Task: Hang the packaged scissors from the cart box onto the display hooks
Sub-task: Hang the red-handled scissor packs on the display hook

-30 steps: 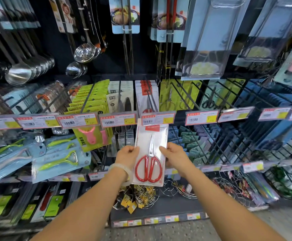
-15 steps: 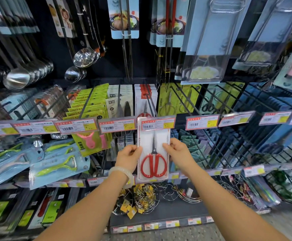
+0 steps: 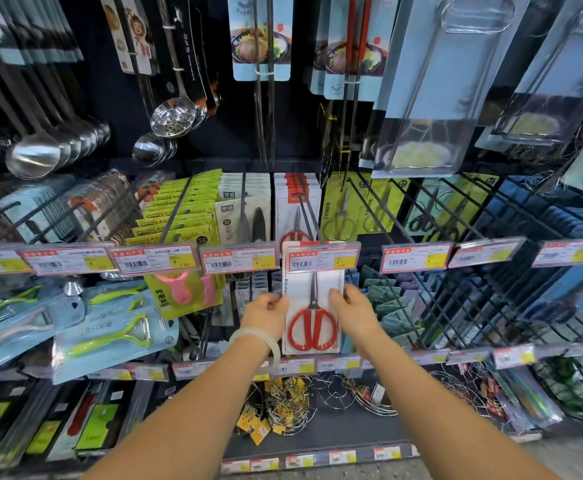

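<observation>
The scissors pack (image 3: 312,306) has risen since a second ago; its top now sits behind the price tag (image 3: 321,259) at frame centre. The left hand (image 3: 266,311) and right hand (image 3: 354,306) pinch its side edges. The pack looks light and stiff, best held by those edges.

You are holding the white card pack of red-handled steel scissors (image 3: 313,308) upright by both side edges, its top tucked behind the red-and-yellow price tag (image 3: 322,259) at the black wire display hook (image 3: 309,216).
</observation>
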`<state>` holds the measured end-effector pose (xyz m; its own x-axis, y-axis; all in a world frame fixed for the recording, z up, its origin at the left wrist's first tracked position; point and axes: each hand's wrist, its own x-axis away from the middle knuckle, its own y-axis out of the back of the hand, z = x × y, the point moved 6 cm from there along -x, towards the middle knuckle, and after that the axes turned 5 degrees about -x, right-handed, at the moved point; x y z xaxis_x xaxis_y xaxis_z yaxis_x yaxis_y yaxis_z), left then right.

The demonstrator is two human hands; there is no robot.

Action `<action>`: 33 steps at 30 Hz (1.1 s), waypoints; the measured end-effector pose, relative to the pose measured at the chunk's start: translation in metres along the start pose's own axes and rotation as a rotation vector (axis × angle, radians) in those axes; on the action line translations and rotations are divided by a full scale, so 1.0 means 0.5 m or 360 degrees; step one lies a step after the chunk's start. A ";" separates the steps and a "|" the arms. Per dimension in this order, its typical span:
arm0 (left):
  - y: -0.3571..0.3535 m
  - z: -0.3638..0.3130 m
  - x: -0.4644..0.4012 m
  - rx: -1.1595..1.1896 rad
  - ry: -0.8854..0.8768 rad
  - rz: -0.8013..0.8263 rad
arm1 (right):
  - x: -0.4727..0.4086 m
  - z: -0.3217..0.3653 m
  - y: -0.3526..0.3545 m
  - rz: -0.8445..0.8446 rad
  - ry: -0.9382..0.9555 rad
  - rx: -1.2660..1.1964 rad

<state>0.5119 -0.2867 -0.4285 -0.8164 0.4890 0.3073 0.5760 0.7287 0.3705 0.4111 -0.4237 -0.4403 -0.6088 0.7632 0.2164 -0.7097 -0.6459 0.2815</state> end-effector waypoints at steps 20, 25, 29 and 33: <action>0.211 0.161 0.140 -0.1977 0.0046 -0.0125 | 0.204 0.051 -0.354 0.0868 0.0982 0.1821; 0.405 0.249 0.246 -0.1956 0.0379 -0.0377 | 0.328 0.099 -0.548 0.1138 0.1373 0.1818; 0.576 0.333 0.340 -0.1833 0.0654 -0.0555 | 0.450 0.146 -0.707 0.1305 0.1636 0.1814; 0.735 0.429 0.433 -0.1716 0.0895 -0.0666 | 0.591 0.190 -0.868 0.1513 0.1835 0.1799</action>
<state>0.5375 0.1897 -0.4137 -0.9641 -0.1424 0.2242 0.2400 -0.1061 0.9649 0.5727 0.0836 -0.4097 -0.8592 -0.4944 0.1319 0.2121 -0.1094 0.9711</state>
